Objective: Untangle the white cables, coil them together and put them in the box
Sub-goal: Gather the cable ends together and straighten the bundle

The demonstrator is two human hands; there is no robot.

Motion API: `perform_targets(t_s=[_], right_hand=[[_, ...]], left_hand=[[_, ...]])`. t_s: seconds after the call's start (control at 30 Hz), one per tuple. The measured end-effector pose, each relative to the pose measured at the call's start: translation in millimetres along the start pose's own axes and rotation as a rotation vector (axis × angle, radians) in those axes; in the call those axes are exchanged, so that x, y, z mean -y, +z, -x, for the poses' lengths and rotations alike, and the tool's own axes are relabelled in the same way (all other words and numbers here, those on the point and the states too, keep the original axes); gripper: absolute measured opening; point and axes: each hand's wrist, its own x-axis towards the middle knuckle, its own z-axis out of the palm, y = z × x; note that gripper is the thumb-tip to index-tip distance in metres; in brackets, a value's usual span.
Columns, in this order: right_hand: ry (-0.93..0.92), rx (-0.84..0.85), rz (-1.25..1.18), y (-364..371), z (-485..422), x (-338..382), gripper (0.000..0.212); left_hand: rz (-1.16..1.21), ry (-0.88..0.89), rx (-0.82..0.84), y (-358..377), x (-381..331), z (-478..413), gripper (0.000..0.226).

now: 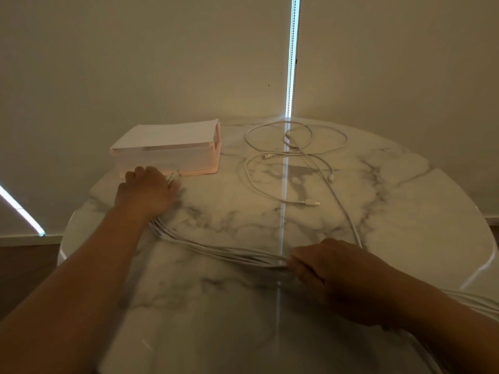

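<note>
gripped by left hand (pixel 147 194) and right hand (pixel 343 279), white cables (pixel 229 252) are stretched for coiling; loose loops (pixel 297 147) at one o'clock likely need gathering.

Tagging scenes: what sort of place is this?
Probably a home living or dining room: round marble-look table, drawn roller blinds behind it, white cables of the phone-charger sort.

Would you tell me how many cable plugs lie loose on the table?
3 plainly: a small plug right of the box, another further right, a USB plug nearest. Others may hide in the left hand or glare.
</note>
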Motion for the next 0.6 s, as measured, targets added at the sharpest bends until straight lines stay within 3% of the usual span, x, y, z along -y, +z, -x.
perform_targets(t_s=[0.1,0.17,0.23,0.3,0.4,0.6], right_hand=[[-0.006,-0.006,0.011,0,-1,0,0.037],[0.005,0.018,0.031,0,-3,2,0.034],[0.034,0.067,0.051,-1,-3,4,0.029],[0.047,0.076,0.059,-2,-3,6,0.024],[0.033,0.062,0.053,-1,-3,7,0.026],[0.002,-0.102,-0.020,4,-2,4,0.028]], left_hand=[[0.312,0.330,-0.183,-20,-43,57,0.037],[0.564,0.649,-0.037,-27,-71,100,0.036],[0.588,0.868,0.123,-28,-88,131,0.043],[0.558,0.917,0.174,-22,-94,146,0.040],[0.569,0.854,0.177,-18,-95,155,0.032],[0.525,0.832,0.067,-15,-96,160,0.032]])
